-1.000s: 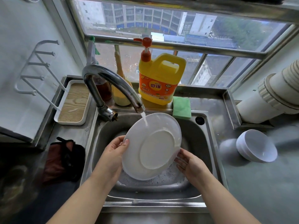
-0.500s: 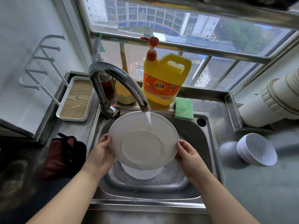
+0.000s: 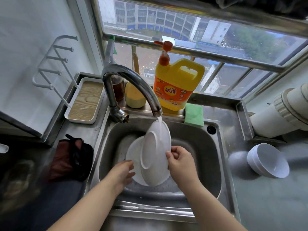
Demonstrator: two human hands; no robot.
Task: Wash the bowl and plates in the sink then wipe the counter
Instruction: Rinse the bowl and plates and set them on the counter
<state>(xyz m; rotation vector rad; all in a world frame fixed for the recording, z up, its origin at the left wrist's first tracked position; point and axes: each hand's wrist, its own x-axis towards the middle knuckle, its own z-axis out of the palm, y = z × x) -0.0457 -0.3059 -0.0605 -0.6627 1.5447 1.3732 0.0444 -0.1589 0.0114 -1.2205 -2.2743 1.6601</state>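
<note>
Under the tap [image 3: 133,84], my right grip [image 3: 180,160] pinches a white plate [image 3: 155,155] on edge in the stream. Left grip [image 3: 122,172] is relaxed, fingers touching a 2nd plate [image 3: 133,152] lying below the tap in the sink [image 3: 200,147].

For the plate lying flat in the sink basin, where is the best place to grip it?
Probably its left rim, from the left: the flat plate lies under the tilted plate held by the right hand, and only that edge shows, beside the left hand.

White plate [image 3: 156,157]: standing nearly on edge over the sink [image 3: 196,147] basin, underside facing left, tap water running onto its upper rim. Second white plate [image 3: 133,152]: lying in the basin behind it. White bowl [image 3: 268,160]: lying tilted on the counter [image 3: 266,197], right of the sink.
</note>
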